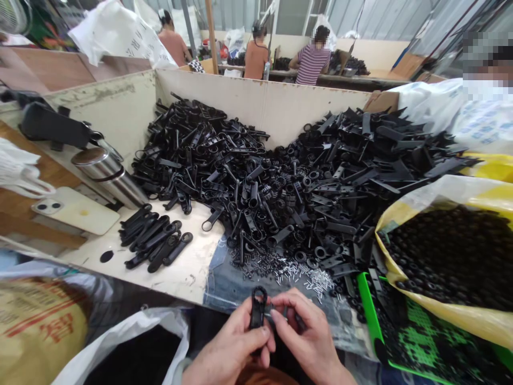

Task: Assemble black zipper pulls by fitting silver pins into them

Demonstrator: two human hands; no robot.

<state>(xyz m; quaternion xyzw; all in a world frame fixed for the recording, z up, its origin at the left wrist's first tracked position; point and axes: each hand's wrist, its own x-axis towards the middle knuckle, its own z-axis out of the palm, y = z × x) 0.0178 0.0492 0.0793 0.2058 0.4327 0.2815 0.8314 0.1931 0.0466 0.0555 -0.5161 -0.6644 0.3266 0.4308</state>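
My left hand (232,342) is closed around a black plastic handle with a ring end (257,311), the ring pointing up and away from me. Close beside it, my right hand (308,334) is pinched, its thumb and fingertips near the handle's side. A small dark piece shows among the right fingers, too hidden to name. Just beyond my hands lie small silver pins (306,275) and tiny dark bits on a blue cloth (218,278). A big heap of black plastic parts (256,182), many with ring ends, rises behind them.
Several matching black handles (154,235) lie in a row at left, near a phone (76,209) and steel flask (108,176). On the right are a yellow-edged sack (387,227) of black rings and a green tray (366,305). Board walls (212,88) enclose the heap; people sit beyond.
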